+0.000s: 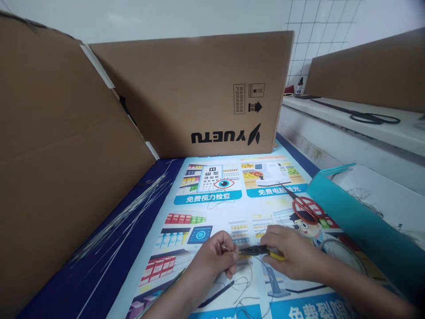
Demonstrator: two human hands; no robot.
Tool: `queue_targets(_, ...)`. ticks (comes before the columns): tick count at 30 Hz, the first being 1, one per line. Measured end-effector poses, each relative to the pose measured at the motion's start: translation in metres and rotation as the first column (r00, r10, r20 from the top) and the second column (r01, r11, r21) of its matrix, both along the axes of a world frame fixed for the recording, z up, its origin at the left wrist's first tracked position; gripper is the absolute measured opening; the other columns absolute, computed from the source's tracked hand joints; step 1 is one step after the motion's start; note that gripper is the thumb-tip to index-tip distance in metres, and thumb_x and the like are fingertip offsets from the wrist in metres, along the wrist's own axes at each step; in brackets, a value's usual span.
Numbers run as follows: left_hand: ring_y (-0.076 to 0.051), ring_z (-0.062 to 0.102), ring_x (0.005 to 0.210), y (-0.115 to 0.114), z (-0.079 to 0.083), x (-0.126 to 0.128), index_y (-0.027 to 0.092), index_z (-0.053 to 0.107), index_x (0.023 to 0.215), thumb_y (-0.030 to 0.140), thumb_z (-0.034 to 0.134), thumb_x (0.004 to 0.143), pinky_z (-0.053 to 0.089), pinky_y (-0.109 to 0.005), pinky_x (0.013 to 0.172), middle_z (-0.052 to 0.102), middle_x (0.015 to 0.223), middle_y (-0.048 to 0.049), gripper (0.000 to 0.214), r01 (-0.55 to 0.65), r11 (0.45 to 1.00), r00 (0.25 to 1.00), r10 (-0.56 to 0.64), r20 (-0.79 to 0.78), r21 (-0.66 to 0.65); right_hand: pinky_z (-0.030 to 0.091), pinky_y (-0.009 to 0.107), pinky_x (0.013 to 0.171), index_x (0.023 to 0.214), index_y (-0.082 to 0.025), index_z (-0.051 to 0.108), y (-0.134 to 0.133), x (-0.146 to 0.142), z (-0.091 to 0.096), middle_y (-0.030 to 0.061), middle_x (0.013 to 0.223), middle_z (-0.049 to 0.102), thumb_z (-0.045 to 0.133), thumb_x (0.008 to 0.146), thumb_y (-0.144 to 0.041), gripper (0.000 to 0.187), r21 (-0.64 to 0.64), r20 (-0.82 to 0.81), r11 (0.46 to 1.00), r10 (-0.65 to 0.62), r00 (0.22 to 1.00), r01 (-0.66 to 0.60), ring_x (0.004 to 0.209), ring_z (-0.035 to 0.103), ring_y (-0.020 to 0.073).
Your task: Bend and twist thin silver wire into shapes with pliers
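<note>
My left hand [215,256] is closed in a pinch around a thin wire, with its fingertips right at the tip of the pliers. My right hand [292,252] grips needle-nose pliers [254,250] with dark jaws and yellow handles, the jaws pointing left toward my left fingertips. Whether the jaws are closed on the wire is too small to tell. Loose loops of thin wire [244,290] trail below the hands over the printed sheet [245,221]. Beyond my right hand lie red-handled scissors [307,209], blades pointing away to the left.
A bundle of thin straight wires [129,208] lies on the dark blue cloth at left. Cardboard panels [166,97] stand behind and left. At right is a teal box [348,221] holding wire pieces. Black scissors [375,118] rest on the white ledge [352,133].
</note>
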State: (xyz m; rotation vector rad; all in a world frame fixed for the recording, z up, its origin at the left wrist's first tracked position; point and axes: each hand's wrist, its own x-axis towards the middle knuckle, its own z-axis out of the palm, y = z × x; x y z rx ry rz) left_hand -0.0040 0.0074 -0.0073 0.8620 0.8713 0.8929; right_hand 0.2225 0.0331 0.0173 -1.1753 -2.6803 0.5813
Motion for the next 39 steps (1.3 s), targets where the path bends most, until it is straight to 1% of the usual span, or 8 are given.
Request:
queue_targets(10, -0.004, 0.049, 0.045, 0.000, 0.007, -0.005, 0.017, 0.043, 0.073, 0.013, 0.063, 0.071, 0.035, -0.019, 0.045, 0.055, 0.075, 0.0021, 0.020, 0.118, 0.991, 0.992, -0.120, 0.027, 0.061, 0.032, 0.029, 0.065, 0.087, -0.021, 0.054, -0.002, 0.001, 0.002, 0.0036, 0.085, 0.053, 0.049, 0.080, -0.032, 0.013, 0.176, 0.085, 0.980, 0.081, 0.993, -0.095, 0.080, 0.047, 0.0184)
queue_targets(13, -0.004, 0.048, 0.043, 0.000, 0.008, -0.005, 0.018, 0.043, 0.074, 0.012, 0.062, 0.070, 0.034, -0.019, 0.044, 0.054, 0.070, 0.0035, 0.020, 0.146, 0.988, 0.988, -0.148, 0.034, 0.050, 0.030, 0.029, 0.062, 0.086, -0.021, 0.054, -0.002, 0.002, 0.003, 0.0038, 0.084, 0.053, 0.047, 0.081, -0.032, 0.014, 0.194, 0.111, 0.973, 0.103, 0.988, -0.123, 0.079, 0.047, 0.0186)
queue_targets(17, -0.003, 0.048, 0.043, 0.000, 0.009, -0.005, 0.018, 0.045, 0.075, 0.009, 0.061, 0.070, 0.033, -0.018, 0.044, 0.057, 0.073, 0.0018, 0.019, 0.151, 0.988, 0.988, -0.152, 0.022, 0.031, 0.028, 0.028, 0.059, 0.084, -0.020, 0.054, -0.002, 0.002, 0.005, 0.0036, 0.082, 0.054, 0.047, 0.080, -0.032, 0.014, 0.179, 0.133, 0.973, 0.121, 0.984, -0.144, 0.077, 0.047, 0.0182)
queue_targets(19, -0.003, 0.047, 0.043, 0.000, 0.009, -0.005, 0.017, 0.047, 0.075, 0.009, 0.062, 0.070, 0.034, -0.018, 0.044, 0.057, 0.073, 0.0015, 0.018, 0.141, 0.990, 0.990, -0.141, 0.015, 0.032, 0.028, 0.027, 0.057, 0.083, -0.021, 0.055, -0.002, 0.001, 0.006, 0.0033, 0.081, 0.054, 0.047, 0.079, -0.032, 0.014, 0.162, 0.124, 0.977, 0.117, 0.985, -0.136, 0.075, 0.048, 0.0176)
queue_targets(24, -0.006, 0.048, 0.046, 0.000, 0.008, -0.006, 0.016, 0.051, 0.076, 0.016, 0.061, 0.076, 0.037, -0.019, 0.048, 0.055, 0.055, 0.0027, 0.010, 0.083, 0.995, 0.996, -0.081, -0.031, 0.052, 0.031, 0.025, 0.059, 0.088, -0.021, 0.057, -0.002, -0.001, 0.003, 0.0026, 0.082, 0.056, 0.049, 0.079, -0.031, 0.015, 0.059, 0.018, 0.997, 0.045, 0.999, -0.046, 0.073, 0.051, 0.0161)
queue_targets(31, -0.009, 0.053, 0.053, 0.000, 0.006, -0.004, 0.015, 0.053, 0.074, 0.031, 0.058, 0.080, 0.040, -0.021, 0.052, 0.062, 0.061, -0.0028, 0.018, -0.055, 0.998, 0.998, 0.056, -0.021, 0.014, 0.033, 0.022, 0.057, 0.081, -0.020, 0.058, 0.003, -0.002, -0.006, 0.0000, 0.074, 0.057, 0.052, 0.078, -0.030, 0.012, -0.127, -0.071, 0.989, -0.086, 0.994, 0.076, 0.065, 0.050, 0.0131)
queue_targets(34, -0.009, 0.053, 0.051, 0.000, 0.007, -0.002, 0.015, 0.054, 0.072, 0.035, 0.060, 0.078, 0.040, -0.021, 0.050, 0.063, 0.063, -0.0027, 0.021, -0.099, 0.995, 0.994, 0.100, -0.035, 0.014, 0.032, 0.021, 0.056, 0.080, -0.020, 0.058, 0.004, -0.002, -0.007, -0.0006, 0.074, 0.057, 0.053, 0.077, -0.029, 0.010, -0.146, -0.073, 0.985, -0.108, 0.992, 0.096, 0.064, 0.050, 0.0128)
queue_targets(39, -0.008, 0.049, 0.046, 0.000, 0.010, 0.001, 0.016, 0.053, 0.069, 0.036, 0.060, 0.076, 0.036, -0.020, 0.048, 0.060, 0.055, 0.0003, 0.023, -0.168, 0.985, 0.972, 0.172, -0.162, 0.035, 0.032, 0.022, 0.056, 0.082, -0.021, 0.058, 0.003, -0.002, -0.005, -0.0005, 0.075, 0.058, 0.053, 0.077, -0.030, 0.011, -0.115, -0.026, 0.983, -0.149, 0.988, 0.145, 0.065, 0.050, 0.0137)
